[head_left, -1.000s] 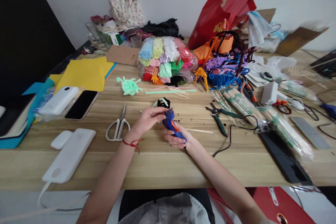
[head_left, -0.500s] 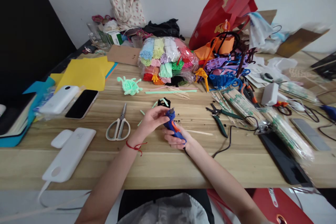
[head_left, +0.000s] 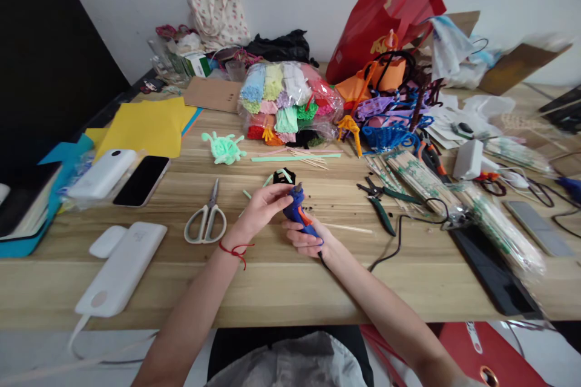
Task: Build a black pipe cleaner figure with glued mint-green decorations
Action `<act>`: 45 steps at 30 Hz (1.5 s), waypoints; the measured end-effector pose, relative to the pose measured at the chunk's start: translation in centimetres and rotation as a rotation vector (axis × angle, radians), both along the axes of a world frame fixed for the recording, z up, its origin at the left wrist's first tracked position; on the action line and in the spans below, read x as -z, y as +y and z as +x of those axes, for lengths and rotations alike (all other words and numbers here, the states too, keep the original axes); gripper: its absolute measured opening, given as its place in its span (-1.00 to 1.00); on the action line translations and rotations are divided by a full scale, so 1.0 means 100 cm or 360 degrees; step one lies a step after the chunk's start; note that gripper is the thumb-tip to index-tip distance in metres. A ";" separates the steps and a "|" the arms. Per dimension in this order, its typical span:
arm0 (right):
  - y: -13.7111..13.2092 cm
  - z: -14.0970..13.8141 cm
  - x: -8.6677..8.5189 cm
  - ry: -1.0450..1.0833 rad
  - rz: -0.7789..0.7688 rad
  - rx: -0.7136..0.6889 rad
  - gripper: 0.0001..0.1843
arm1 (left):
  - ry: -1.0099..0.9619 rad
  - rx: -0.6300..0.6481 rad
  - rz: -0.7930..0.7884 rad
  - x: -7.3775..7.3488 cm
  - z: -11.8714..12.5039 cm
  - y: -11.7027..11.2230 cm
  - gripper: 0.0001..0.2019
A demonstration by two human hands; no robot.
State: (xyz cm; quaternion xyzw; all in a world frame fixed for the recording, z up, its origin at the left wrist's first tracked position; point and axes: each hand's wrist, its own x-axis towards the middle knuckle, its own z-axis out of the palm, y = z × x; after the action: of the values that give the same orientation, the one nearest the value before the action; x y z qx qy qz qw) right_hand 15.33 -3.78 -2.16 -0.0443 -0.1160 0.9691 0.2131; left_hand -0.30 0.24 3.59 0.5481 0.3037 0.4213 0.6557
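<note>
The right hand (head_left: 309,240) is clenched round the handle of the blue glue gun (head_left: 297,213), held just above the middle of the wooden table (head_left: 272,284), nozzle toward twelve o'clock. The left hand (head_left: 261,208) curls in from nine o'clock, fingertips touching the nozzle; whether they pinch anything, I cannot tell. Scissors (head_left: 206,222) lie at nine o'clock, green pliers (head_left: 380,201) at three.

My right hand (head_left: 309,240) is hiding the handle of the glue gun (head_left: 296,211); I'm failing to make out what my left hand (head_left: 262,208) is pinching at its nozzle
</note>
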 end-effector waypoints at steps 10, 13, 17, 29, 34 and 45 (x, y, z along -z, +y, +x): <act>-0.001 0.001 0.004 0.0075 0.0042 -0.0063 -0.47 | 0.0221 -0.0216 0.0227 0.010 0.004 -0.003 -0.61; -0.002 -0.002 0.003 0.0146 0.0059 -0.0048 -0.51 | 0.0290 -0.0349 0.0434 0.010 0.010 -0.010 -0.65; -0.004 -0.007 0.003 0.0235 0.0059 0.0006 -0.51 | 0.0310 -0.0431 0.0513 0.008 0.020 -0.020 -0.69; -0.007 -0.007 0.010 0.0051 0.0021 -0.0010 -0.45 | 0.0320 -0.0515 0.0573 0.014 0.019 -0.018 -0.57; -0.006 -0.007 0.005 0.0060 0.0034 0.0007 -0.47 | 0.0254 -0.0444 0.0468 0.010 0.018 -0.018 -0.60; -0.002 -0.008 0.004 0.0125 0.0105 -0.0011 -0.51 | 0.0213 0.0144 0.0153 -0.018 -0.011 0.003 -0.74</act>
State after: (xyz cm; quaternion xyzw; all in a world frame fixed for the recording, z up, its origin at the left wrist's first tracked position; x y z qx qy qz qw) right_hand 14.58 -3.99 -2.59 0.0013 -0.1396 0.9665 0.2155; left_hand -1.40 0.52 5.38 0.6191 0.3012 0.3678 0.6250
